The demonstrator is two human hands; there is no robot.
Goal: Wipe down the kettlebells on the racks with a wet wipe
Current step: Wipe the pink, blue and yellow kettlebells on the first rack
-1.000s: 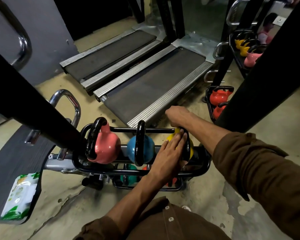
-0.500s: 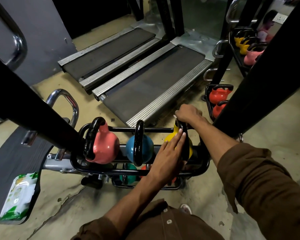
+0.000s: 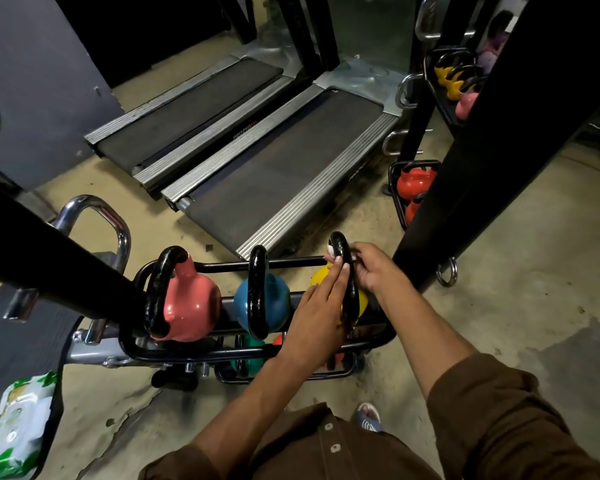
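The right hand curls round the thick black loop handle of the round yellow iron kettlebell, which sits at the right end of the black metal pipe rack. A white scrap by its fingers may be the wet wipe. The left hand, fingers straight, presses flat on the handle. Best to keep it steady that way and rub all round the loop, then the ball. The rack stands on a grey concrete floor, near two grey treadmills.

Brand lettering on the side rails of the near grey-railed treadmill and the far grey-railed treadmill is illegible. Print on the green-and-white wet-wipe pack is also illegible.
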